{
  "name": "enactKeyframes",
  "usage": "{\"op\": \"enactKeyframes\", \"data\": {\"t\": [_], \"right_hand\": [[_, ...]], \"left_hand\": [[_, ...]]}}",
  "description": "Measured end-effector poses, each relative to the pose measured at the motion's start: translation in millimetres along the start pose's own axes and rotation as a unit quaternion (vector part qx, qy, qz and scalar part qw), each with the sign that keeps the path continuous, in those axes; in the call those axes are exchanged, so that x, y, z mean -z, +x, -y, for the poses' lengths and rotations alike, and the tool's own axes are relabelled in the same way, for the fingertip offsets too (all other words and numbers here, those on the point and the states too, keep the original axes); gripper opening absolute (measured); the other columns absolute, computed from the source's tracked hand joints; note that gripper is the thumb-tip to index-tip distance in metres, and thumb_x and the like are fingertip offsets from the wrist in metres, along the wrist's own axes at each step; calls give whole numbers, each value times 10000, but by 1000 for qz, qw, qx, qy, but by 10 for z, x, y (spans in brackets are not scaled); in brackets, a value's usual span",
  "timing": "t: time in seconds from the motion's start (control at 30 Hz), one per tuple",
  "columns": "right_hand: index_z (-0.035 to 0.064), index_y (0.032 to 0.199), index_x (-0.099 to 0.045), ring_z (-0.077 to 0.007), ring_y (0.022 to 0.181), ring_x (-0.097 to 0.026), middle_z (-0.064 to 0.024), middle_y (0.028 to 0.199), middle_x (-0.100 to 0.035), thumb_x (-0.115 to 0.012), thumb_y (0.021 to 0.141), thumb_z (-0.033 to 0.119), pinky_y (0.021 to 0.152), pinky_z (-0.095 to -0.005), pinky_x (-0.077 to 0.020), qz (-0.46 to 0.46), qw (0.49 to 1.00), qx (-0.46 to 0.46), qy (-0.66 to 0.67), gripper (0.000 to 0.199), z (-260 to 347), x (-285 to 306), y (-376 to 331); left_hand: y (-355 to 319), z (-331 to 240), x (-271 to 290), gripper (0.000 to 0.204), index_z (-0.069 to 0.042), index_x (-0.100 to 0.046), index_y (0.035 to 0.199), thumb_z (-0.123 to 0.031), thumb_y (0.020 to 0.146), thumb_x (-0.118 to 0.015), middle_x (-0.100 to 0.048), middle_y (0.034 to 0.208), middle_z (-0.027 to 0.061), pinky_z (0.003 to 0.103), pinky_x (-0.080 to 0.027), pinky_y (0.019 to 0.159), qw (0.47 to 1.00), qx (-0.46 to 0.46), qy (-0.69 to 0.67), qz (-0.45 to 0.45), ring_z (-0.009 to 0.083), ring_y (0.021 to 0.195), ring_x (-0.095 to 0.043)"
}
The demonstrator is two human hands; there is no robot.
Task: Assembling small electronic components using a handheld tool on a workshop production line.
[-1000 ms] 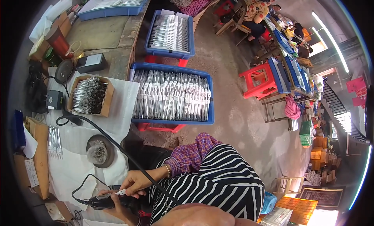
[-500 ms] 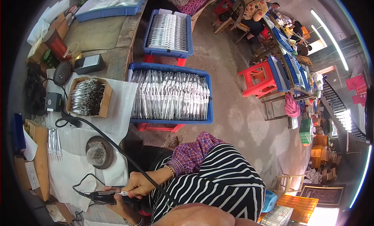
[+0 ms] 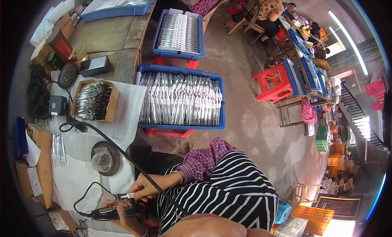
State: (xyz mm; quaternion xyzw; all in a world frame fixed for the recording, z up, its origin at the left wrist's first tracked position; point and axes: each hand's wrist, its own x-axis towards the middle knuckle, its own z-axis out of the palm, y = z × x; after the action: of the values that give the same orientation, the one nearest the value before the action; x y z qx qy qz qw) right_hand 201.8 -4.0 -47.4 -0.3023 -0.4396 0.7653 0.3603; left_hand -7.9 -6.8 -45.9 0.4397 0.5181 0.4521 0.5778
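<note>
My left hand (image 3: 119,212) sits at the lower left, closed around a black corded power tool (image 3: 107,213) that lies roughly level, tip pointing left. Just above it, my right hand (image 3: 143,187), coming out of a plaid sleeve, pinches a small white piece (image 3: 128,195) close to the tool. The tool's black cable (image 3: 110,144) runs up over a white sheet (image 3: 87,155) on the workbench. A round dish of small metal parts (image 3: 103,160) lies just above my hands.
A cardboard box of silvery parts (image 3: 94,100) stands on the bench. A blue crate of packed metal pieces (image 3: 181,100) sits on a red stool, another blue crate (image 3: 178,32) behind it. Red stool (image 3: 272,82) on the floor. People sit at tables far right.
Both hands have barely shifted. The right hand has drawn slightly nearer the tool with the white piece. Nothing was let go or picked up.
</note>
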Motion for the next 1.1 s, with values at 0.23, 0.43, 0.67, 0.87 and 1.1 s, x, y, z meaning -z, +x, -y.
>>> {"op": "enactKeyframes", "data": {"t": [0.23, 0.43, 0.67, 0.87, 1.1], "right_hand": [[45, 1034, -642, -20, 423, -435, 22, 561, -547, -530, 879, 171, 389, -171, -330, 3, 999, -34, 19, 229, -76, -2, -5], [68, 1115, -624, -17, 424, -436, 19, 565, -550, -534, 879, 169, 388, -170, -332, 1, 999, -35, 23, 272, -87, 26, -18], [60, 1122, -620, -19, 420, -439, 10, 568, -555, -535, 881, 162, 388, -170, -346, -1, 999, -37, 24, 275, -92, 33, -21], [51, 1116, -621, -22, 421, -446, 6, 571, -558, -539, 885, 175, 383, -173, -346, -7, 999, -41, 26, 275, -108, 41, -22], [47, 1090, -632, -23, 418, -441, 6, 573, -560, -553, 884, 192, 380, -173, -339, -12, 999, -37, 37, 264, -118, 62, -24]], "left_hand": [[59, -36, 82, 333, -72, -337, 1129, -157, 896, -559, -559, 743, 107, 393, -499, 782, 997, -17, 5, 70, 209, 662, -588], [101, -68, 109, 307, -72, -343, 1122, -140, 902, -545, -562, 743, 98, 401, -488, 813, 990, -31, 8, 134, 206, 667, -588], [119, -148, 129, 281, -72, -348, 1116, -123, 909, -531, -565, 744, 90, 409, -476, 844, 980, -43, 14, 194, 202, 672, -589], [95, -141, 88, 252, -64, -355, 1114, -89, 915, -507, -569, 744, 86, 443, -451, 884, 980, -13, -9, 201, 207, 678, -592], [94, -220, 2, 285, -66, -352, 1132, -89, 906, -524, -571, 752, 84, 444, -453, 877, 986, -25, -8, 164, 206, 673, -592]]}}
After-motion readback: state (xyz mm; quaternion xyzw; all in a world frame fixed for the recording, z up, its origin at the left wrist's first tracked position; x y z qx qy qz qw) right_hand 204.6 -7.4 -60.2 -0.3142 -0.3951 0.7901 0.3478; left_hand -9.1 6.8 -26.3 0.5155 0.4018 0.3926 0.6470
